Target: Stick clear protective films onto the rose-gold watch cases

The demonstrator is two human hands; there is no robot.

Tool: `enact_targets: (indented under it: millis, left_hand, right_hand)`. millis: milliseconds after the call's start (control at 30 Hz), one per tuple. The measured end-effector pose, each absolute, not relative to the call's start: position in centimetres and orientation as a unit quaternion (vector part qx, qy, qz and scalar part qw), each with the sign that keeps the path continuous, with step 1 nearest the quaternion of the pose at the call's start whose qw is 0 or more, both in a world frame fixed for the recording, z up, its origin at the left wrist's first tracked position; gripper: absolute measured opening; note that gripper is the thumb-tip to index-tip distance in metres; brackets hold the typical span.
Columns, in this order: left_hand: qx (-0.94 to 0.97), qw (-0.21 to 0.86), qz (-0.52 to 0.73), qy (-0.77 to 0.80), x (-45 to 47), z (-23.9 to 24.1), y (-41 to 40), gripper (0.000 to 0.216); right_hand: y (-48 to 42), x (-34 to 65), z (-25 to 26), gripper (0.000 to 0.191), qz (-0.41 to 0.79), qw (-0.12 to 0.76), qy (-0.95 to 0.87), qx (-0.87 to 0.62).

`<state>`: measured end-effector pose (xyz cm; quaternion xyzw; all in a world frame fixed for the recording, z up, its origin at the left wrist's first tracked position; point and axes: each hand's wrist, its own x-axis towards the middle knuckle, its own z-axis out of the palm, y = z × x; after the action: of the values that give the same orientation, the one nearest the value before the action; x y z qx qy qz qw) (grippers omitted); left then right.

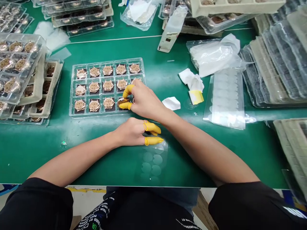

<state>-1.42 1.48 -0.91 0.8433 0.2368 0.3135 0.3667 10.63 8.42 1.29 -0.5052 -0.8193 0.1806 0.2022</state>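
A clear plastic tray (pixel 71 92) holds rows of round rose-gold watch heads (pixel 108 85), case backs up. My right hand (pixel 144 97) reaches over its near right part. Yellow finger cots cover its thumb and index finger, which are closed about a watch head (pixel 122 101) in the front row; the hand hides part of it and its neighbours. Below the tray, my left hand (pixel 131 132) hovers low with yellow-capped fingers stretched out and thumb apart. Its thumb is at the top end of a clear sheet of round film stickers (pixel 151 163), whether touching I cannot tell.
Stacked watch trays (pixel 21 76) stand at the left, more trays (pixel 88 16) at the back. White wipes (pixel 192 81), a bag of wipes (pixel 213 54) and a bagged pack of film (pixel 227 99) lie right. Stacked empty trays (pixel 275 64) fill the far right.
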Motion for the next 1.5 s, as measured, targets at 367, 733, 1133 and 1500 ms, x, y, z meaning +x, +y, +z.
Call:
enact_targets:
  millis: [367,733,1133,1500]
  left_hand:
    - [0.628,0.593,0.319,0.39,-0.6,-0.4,2.3,0.071]
    - [0.679,0.519,0.354,0.379,-1.1,-0.7,2.0,0.054]
    - [0.63,0.518,0.371,0.444,-0.8,-0.4,2.1,0.051]
    - [0.588,0.573,0.385,0.421,-0.9,-1.0,2.4,0.069]
  right_hand:
    - [3.8,20.5,6.6,0.069,0.581,0.38,-0.483,-0.533]
    - [1.6,19.2,3.6,0.082,0.685,0.295,-0.421,-0.516]
    - [4.3,23.8,0.7,0.042,0.218,0.399,-0.623,-0.636]
    - [0.9,18.8,2.4,0.03,0.405,0.398,-0.611,-0.552]
